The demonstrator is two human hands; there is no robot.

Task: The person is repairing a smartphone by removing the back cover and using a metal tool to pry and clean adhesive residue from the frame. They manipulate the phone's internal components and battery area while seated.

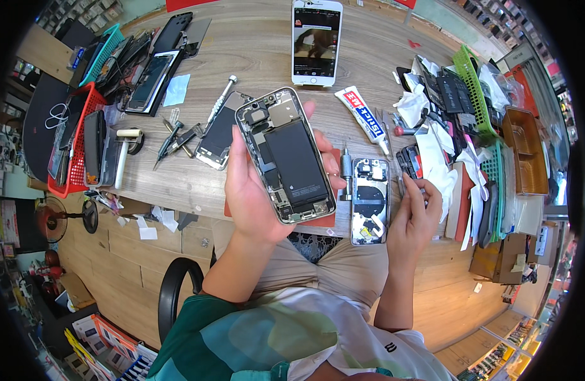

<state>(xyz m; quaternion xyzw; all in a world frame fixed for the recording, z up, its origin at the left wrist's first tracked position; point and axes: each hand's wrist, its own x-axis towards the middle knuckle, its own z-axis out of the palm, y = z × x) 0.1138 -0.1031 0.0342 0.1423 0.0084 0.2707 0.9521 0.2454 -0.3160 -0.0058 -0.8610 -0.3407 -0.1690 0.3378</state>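
My left hand [251, 184] is wrapped around an opened smartphone [294, 155], held tilted above the table's near edge. Its back is off, baring a black battery, the camera module and metal shields. My right hand [418, 206] is closed in a pinch beside a second phone housing [370, 197]. A thin sliver shows at its fingertips, but what it is I cannot make out. That housing lies on the table with its inside up and small loose parts near its lower end. Between the two phones lies a grey pen-shaped screwdriver [346, 174].
A glue tube [363, 120] lies behind the housing, and a white phone [316, 44] stands at the back with its screen lit. Screwdrivers [171, 143] and phone parts lie left, beside a red basket [89, 140]. White papers [438, 159] and a green basket [473, 89] crowd the right.
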